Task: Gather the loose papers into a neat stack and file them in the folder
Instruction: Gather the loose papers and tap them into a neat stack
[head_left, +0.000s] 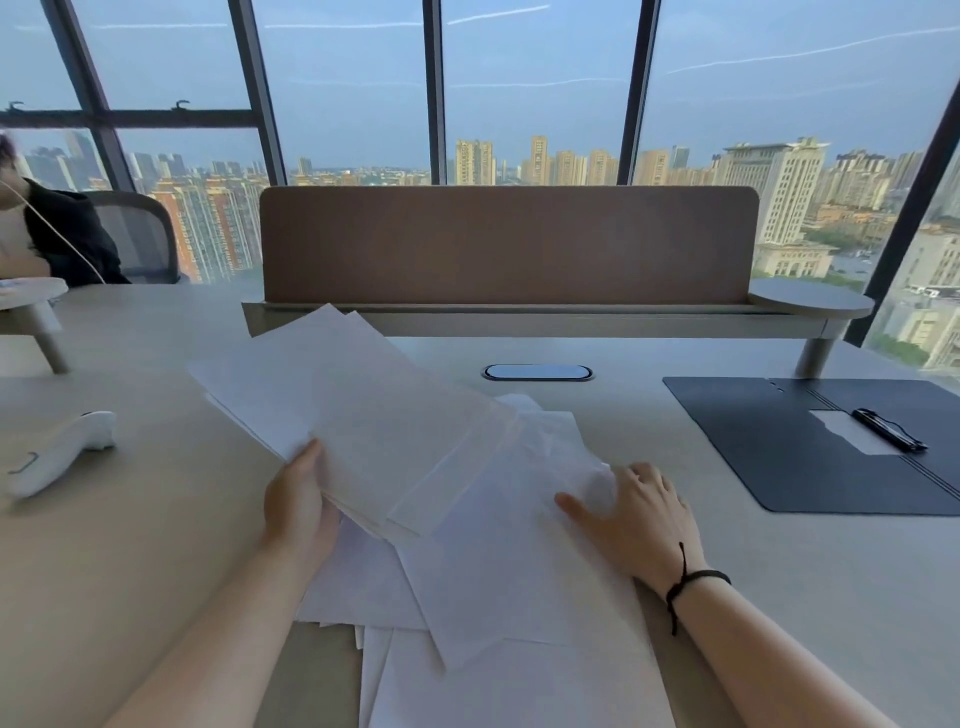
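Note:
White loose papers (498, 582) lie scattered over one another on the beige desk in front of me. My left hand (298, 501) grips the near edge of a lifted bundle of sheets (363, 410), which fans out toward the far left. My right hand (641, 512) rests on the crumpled right edge of the lying sheets, fingers bent into the paper. The dark folder (769, 447) lies open at the right, with a metal clip (888, 428) and a white slip under it.
A brown divider panel (509, 244) on a raised shelf crosses the desk's far side. A cable port (537, 372) sits in the desk's middle. A white handheld device (62, 452) lies at the left. A person in black sits at the far left.

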